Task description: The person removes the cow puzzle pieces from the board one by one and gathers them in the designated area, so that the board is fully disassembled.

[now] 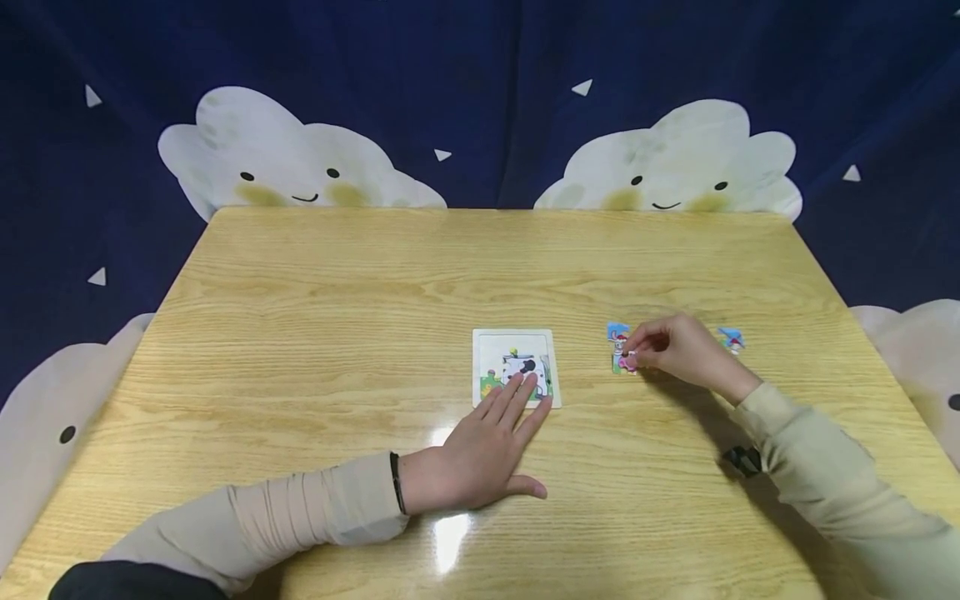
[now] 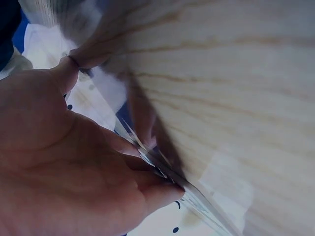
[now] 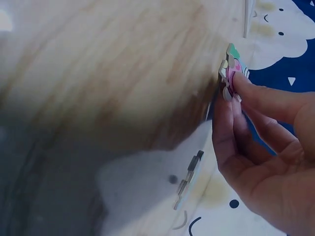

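A square white-rimmed jigsaw board lies near the middle of the table. A black-and-white cow piece and a green piece sit inside it. My left hand stretches over the near edge, its fairly straight fingertips on the board and the cow piece. To the right, my right hand pinches a pink-and-green puzzle piece between thumb and fingers, tilted up on edge in the right wrist view. Beside those fingers is a blue-topped piece. Behind the right wrist lies another blue piece.
The wooden table reaches back to a dark blue curtain with smiling clouds. In the right wrist view, a loose puzzle piece lies on the table below the hand. Light glares off the surface near the left hand.
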The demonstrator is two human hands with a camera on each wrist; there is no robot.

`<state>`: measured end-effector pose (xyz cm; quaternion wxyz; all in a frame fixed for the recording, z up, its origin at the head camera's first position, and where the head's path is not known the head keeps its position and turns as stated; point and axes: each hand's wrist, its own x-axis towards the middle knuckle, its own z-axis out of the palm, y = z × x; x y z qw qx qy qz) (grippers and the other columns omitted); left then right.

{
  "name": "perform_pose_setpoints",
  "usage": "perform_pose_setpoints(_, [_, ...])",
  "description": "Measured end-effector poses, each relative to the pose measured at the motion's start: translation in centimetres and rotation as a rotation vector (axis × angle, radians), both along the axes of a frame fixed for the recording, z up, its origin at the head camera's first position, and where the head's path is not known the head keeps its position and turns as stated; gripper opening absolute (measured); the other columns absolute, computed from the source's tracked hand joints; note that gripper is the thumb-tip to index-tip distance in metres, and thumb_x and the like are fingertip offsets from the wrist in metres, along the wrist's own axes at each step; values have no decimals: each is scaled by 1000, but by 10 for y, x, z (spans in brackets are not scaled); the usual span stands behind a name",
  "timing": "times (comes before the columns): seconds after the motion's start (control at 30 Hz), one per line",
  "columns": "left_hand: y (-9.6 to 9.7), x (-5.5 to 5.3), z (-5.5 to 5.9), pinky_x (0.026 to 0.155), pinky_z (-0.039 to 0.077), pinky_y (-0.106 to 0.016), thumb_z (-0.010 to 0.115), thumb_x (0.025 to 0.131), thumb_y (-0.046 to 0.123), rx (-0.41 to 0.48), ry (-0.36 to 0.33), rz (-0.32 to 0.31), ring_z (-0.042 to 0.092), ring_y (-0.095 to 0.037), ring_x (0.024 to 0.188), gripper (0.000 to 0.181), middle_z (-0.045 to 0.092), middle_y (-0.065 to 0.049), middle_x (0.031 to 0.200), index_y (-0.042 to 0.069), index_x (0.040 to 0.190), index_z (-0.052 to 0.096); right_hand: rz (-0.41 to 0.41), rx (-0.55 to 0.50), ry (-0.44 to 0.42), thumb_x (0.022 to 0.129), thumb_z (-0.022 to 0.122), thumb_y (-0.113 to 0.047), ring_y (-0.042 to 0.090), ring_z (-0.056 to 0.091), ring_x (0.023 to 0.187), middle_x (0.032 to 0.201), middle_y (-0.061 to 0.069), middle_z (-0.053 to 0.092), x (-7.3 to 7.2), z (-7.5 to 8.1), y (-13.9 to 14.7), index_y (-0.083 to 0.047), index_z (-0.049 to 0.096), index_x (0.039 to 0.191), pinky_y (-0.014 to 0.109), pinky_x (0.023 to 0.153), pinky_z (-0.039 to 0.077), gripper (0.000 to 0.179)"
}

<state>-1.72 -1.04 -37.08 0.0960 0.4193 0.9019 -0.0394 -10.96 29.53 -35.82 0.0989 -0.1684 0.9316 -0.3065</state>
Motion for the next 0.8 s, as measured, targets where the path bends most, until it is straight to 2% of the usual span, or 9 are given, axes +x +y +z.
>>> perform_pose_setpoints(0.17, [0, 0, -1, 118, 17, -40, 37, 92, 72, 6, 2, 0, 5, -35, 148, 97, 5, -24, 161, 6, 158, 11, 0, 4, 42, 83, 75, 1, 8, 53, 55, 72, -1, 68, 3, -3, -3, -4, 75, 87, 24, 51, 44, 6])
perform_pose_setpoints(0.4, [0, 0, -1, 118, 17, -39, 36, 91, 72, 0, 8, -1, 5, -34, 148, 97, 5, -24, 161, 6, 158, 11, 9, 28, 75, 82, 78, -2, 10, 57, 62, 73, -3, 66, 5, -5, -4, -7, 76, 86, 24, 56, 46, 6])
perform_pose_setpoints(0.8, [0, 0, 0, 118, 16, -39, 37, 92, 71, 4, -19, 6, 3, -34, 149, 96, 3, -23, 161, 6, 158, 10, 29, 3, 95, 83, 75, 0, 12, 62, 68, 85, 3, 72, 6, 7, -9, -7, 75, 90, 23, 58, 48, 10])
